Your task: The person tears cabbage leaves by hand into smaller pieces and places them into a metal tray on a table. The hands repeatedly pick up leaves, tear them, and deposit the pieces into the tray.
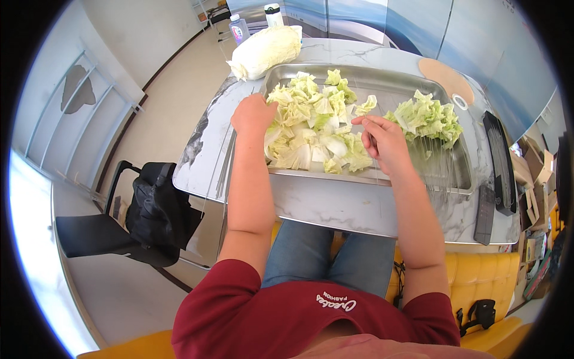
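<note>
A piece of napa cabbage leaf (367,106) sits at the top of a thin metal skewer, which my right hand (381,137) pinches between thumb and fingers above the tray. My left hand (254,114) is curled at the left rim of a stainless steel tray (323,176), beside the torn cabbage and over a bunch of metal skewers (224,168). Its fingertips are hidden, so I cannot tell whether it grips anything. Loose cabbage pieces (314,121) fill the tray's left part. Several skewers threaded with cabbage (426,116) lie at its right, their bare ends crossing the front rim.
A whole napa cabbage (267,51), a plastic bottle (239,30) and a white bottle (273,16) stand at the back left of the marble-patterned table (332,199). On the right are a round board (446,80), a tape roll (459,102) and a black box of skewers (498,161).
</note>
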`<action>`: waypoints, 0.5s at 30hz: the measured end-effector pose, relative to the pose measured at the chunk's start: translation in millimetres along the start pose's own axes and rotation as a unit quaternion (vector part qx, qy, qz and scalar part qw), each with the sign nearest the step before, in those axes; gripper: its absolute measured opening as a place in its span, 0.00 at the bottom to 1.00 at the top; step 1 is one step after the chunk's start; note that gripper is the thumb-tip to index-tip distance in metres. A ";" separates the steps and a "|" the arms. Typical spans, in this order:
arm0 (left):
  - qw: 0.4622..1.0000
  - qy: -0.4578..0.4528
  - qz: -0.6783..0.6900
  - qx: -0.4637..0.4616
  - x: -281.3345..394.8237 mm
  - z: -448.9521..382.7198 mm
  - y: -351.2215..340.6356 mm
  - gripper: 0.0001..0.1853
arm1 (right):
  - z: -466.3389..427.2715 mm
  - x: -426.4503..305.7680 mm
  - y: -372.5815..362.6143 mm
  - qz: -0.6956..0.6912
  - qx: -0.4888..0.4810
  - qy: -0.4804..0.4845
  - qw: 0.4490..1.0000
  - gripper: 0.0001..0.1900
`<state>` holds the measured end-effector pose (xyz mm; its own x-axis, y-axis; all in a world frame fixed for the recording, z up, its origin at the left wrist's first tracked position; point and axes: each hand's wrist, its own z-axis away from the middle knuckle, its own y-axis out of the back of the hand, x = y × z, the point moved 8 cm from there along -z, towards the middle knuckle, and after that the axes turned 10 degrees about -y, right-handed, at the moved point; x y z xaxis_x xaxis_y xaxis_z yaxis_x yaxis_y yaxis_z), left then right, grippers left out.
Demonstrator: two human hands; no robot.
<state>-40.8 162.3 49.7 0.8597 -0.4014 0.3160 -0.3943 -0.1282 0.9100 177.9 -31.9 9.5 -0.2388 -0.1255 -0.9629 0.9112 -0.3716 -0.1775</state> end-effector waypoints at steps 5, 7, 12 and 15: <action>0.997 -0.031 0.077 -0.002 -14.8 -8.7 -14.5 0.17 | 0.1 -2.1 -2.6 0.013 -0.007 0.004 1.000 0.12; 0.990 -0.058 0.127 0.009 -12.1 -11.4 -17.4 0.17 | 0.5 -1.7 -1.5 0.012 -0.002 0.003 1.000 0.12; 0.928 -0.062 0.363 0.052 -6.5 -14.7 -12.3 0.13 | 0.8 -2.1 0.3 0.011 0.009 0.005 1.000 0.12; 0.880 -0.068 0.457 0.112 -8.8 -15.7 -7.6 0.11 | 0.6 -1.2 -0.8 0.012 0.003 0.001 1.000 0.12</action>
<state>-40.2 181.0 44.2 0.1099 -0.5317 0.8398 -0.9677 0.1354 0.2124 177.2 -32.0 10.9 -0.2159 -0.1336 -0.9672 0.9149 -0.3738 -0.1526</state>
